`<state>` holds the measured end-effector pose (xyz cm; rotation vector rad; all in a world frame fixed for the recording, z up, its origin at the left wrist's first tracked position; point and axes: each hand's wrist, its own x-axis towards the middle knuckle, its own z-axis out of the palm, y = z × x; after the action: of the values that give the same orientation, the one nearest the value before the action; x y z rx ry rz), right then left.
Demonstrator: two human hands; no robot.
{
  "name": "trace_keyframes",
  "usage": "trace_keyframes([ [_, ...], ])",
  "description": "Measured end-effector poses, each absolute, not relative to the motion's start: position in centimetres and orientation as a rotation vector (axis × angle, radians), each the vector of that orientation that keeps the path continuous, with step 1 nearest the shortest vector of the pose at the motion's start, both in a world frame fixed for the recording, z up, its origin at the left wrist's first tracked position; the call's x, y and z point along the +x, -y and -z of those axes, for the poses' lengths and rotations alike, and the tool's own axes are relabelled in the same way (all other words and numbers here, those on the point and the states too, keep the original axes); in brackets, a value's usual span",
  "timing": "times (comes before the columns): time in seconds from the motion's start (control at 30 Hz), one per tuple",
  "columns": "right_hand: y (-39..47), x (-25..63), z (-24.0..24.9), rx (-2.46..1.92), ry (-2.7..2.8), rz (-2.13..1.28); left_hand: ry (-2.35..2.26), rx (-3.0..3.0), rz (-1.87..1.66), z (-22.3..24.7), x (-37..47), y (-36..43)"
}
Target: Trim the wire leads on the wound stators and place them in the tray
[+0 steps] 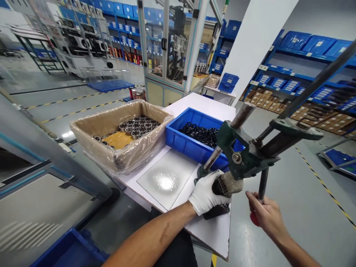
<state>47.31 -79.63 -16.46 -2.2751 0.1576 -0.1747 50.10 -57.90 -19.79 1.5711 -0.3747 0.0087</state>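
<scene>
A green hand-lever press [236, 150] stands at the right front of the table, its steel ram block [235, 182] low over its base. Wearing a white glove, my left hand [207, 194] curls round a dark ribbed part [219, 186] right beside the ram block; whether the block touches it I cannot tell. My bare right hand [265, 215] grips the press lever [263, 183] near its lower end, where a red knob [254, 218] shows by the palm. Behind the press, a blue bin [183, 142] holds many small black rings [198, 132].
A plastic-lined carton [125, 155] at the left holds round slotted metal cores [139, 126] and a yellow-brown sheet [118, 139]. A glossy pale sheet [155, 174] lies on the white table [211, 237]. Another blue bin [69, 248] sits low at left. A glass-doored machine [167, 48] stands behind.
</scene>
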Motion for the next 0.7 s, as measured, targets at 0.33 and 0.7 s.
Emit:
trace_keyframes([
  [0.33, 79.1, 48.6, 17.6, -2.090, -0.019, 0.196, 0.373, 1.625, -0.071, 19.5, 50.3, 58.1],
  [0.7, 81.4, 58.5, 8.5, -2.125, 0.031, 0.655, 0.265, 1.778, -0.326, 17.6, 46.4, 53.0],
])
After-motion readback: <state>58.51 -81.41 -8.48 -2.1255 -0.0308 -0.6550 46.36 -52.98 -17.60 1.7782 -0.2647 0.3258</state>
